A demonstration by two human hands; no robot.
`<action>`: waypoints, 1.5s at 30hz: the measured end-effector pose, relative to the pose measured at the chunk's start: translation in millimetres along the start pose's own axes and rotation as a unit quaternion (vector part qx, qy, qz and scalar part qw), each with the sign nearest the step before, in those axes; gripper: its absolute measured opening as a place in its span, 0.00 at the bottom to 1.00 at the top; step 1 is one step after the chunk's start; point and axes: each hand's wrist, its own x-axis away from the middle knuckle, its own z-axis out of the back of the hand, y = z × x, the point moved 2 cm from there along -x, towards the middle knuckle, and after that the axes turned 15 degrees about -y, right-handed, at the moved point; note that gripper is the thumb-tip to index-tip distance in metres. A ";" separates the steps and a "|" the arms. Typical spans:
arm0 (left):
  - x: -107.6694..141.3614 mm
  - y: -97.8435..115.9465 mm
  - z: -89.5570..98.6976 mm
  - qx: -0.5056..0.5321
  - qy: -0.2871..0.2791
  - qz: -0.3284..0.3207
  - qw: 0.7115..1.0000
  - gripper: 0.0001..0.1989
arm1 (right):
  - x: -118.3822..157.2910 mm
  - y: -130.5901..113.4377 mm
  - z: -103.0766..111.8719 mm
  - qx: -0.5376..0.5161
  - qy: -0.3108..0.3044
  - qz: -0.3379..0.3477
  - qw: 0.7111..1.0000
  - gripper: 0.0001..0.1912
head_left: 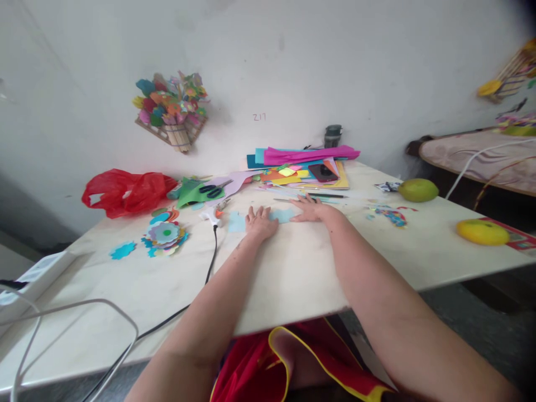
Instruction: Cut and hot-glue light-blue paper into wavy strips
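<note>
A light blue paper strip [237, 221] lies flat on the white table [293, 268], running left to right under my hands. My left hand [260, 223] rests on its middle with the fingers spread, hiding part of it. At its right end, my right hand [309, 209] lies with spread fingers, the fingertips touching or close to the paper. Just left of the strip is a white glue gun [211, 216] with a black cord. Behind my right hand are a black pen-like stick [326, 195] and other thin sticks.
Scissors [214, 190] lie on green paper, near a red plastic bag [129, 192]. Paper flowers [165, 233] are at the left. A phone [323, 172] sits on stacked coloured paper at the back. Two mangoes [419, 190] are at the right; a power strip [37, 279] and cables are at the left.
</note>
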 end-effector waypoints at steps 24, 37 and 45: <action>10.2 -14.1 5.0 -0.026 -0.010 -0.005 1.000 0.33 | 15.7 -47.8 18.4 -0.152 0.192 0.186 0.951 0.14; 8.6 -46.4 26.4 0.016 0.022 -0.232 0.972 0.22 | -3.6 -60.9 -1.4 -0.099 0.080 0.202 0.971 0.11; 9.4 -53.9 21.2 0.154 -0.001 -0.285 0.946 0.08 | -5.5 -55.3 -1.6 -0.115 0.085 0.210 0.967 0.09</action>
